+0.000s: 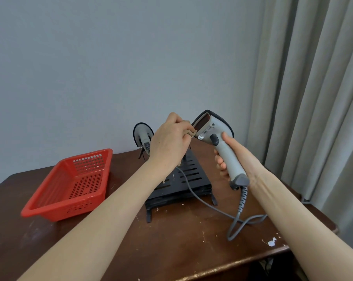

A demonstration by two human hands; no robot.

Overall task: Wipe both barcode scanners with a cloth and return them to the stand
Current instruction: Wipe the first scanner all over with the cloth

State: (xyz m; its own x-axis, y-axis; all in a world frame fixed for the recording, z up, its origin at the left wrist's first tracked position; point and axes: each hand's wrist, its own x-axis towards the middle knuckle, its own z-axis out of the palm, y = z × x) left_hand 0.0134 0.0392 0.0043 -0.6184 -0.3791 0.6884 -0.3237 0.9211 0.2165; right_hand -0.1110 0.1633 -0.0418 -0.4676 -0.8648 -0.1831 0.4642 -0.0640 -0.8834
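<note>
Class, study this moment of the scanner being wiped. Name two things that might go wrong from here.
The left hand, rubbing the cloth on the held scanner, works close to the second scanner on the stand and might knock it off. The grey cable hanging from the held scanner loops across the table; it may snag when the right hand moves.

Red basket (60, 209) L on brown table (181, 240); grey curtain (313, 98) R, wall (110, 57) behind.

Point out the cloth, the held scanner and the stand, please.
cloth (191, 133): head view, on the exposed tan fold.
held scanner (230, 159): head view, on the grey handle.
stand (196, 173): head view, on the slotted black plate.
</note>
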